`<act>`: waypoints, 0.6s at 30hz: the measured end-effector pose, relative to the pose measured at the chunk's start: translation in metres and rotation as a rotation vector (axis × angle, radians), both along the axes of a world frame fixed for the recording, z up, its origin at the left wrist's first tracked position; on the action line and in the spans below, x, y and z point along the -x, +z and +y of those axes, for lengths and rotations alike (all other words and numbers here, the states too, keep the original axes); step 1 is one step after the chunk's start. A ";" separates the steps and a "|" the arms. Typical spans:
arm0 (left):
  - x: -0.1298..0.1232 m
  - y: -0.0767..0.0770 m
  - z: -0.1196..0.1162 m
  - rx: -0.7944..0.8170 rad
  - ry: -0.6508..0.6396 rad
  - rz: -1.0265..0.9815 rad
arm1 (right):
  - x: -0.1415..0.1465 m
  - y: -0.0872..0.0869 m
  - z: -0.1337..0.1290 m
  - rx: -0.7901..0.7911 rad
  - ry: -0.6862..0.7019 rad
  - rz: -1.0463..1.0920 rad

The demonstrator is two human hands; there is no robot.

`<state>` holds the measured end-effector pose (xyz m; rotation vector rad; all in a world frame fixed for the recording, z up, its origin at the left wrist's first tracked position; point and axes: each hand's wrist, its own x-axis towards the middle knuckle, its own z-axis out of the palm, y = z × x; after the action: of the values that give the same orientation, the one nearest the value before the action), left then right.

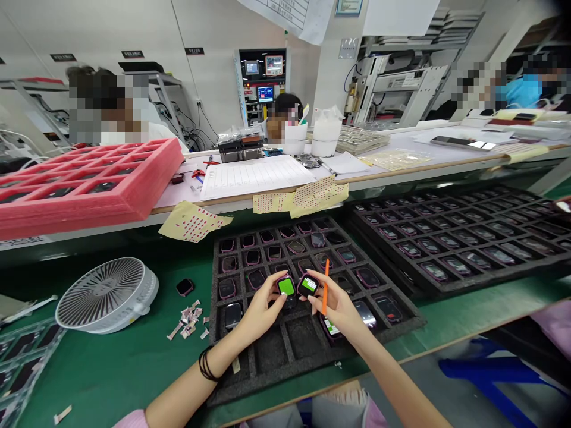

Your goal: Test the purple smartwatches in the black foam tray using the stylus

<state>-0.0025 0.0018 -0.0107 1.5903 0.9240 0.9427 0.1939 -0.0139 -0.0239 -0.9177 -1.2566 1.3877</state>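
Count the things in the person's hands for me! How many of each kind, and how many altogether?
Small watch-like devices with green on their screens: 2 (one in the left hand, one in the right hand)
Orange stick: 1 (also in the right hand)
Total: 3

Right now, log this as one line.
left hand: holds green-screen watch | right hand: holds second watch, orange stick | below: black foam tray
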 end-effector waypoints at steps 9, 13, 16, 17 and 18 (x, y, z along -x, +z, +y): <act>0.000 0.002 0.000 0.022 0.007 -0.020 | -0.001 0.010 -0.003 0.001 -0.093 -0.062; 0.000 0.005 -0.001 0.025 0.011 -0.019 | -0.001 0.020 -0.005 0.006 -0.101 -0.081; 0.000 0.007 -0.002 0.016 0.037 0.014 | -0.002 0.018 -0.003 0.012 -0.116 -0.091; 0.000 0.008 -0.002 0.004 0.055 0.037 | -0.002 0.017 -0.003 0.002 -0.131 -0.111; 0.001 0.008 -0.003 -0.013 0.077 0.070 | -0.003 0.016 -0.002 -0.020 -0.152 -0.143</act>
<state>-0.0031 -0.0010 -0.0022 1.6168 1.0354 0.9528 0.1968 -0.0159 -0.0080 -1.0912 -1.2772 1.2057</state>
